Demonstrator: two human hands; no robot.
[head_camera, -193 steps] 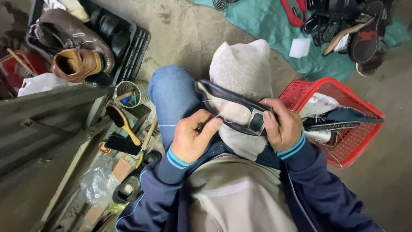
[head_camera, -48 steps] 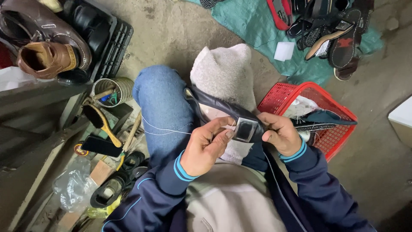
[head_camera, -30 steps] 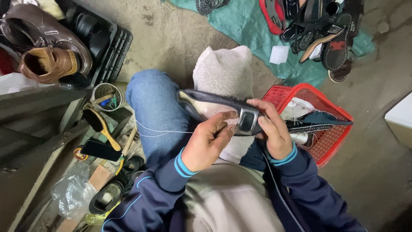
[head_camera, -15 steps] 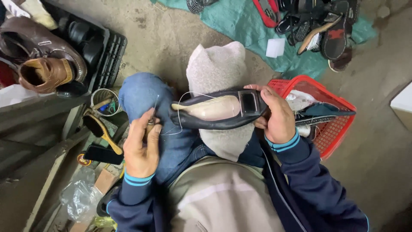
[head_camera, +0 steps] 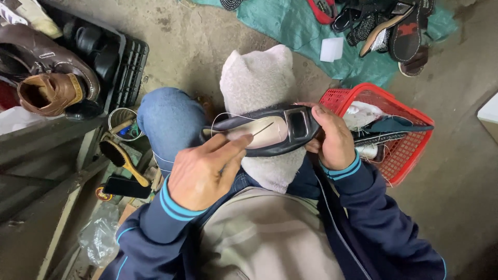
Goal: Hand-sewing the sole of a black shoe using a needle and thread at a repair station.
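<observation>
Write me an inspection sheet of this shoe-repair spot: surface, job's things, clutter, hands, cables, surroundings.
Surface: bare concrete floor; grey towel draped over the knee as a work pad.
Job's things: dark flat shoe with pale insole, lying on the towel; needle with white thread.
Clutter: red basket with thread spool and scraps; shoe brush; tin of tools; plastic bag.
Hands: left hand pinches the needle; right hand grips the shoe's toe end.
Cables: nothing seen.
Surroundings: brown shoes on a black crate; sandals on a green tarp.
</observation>
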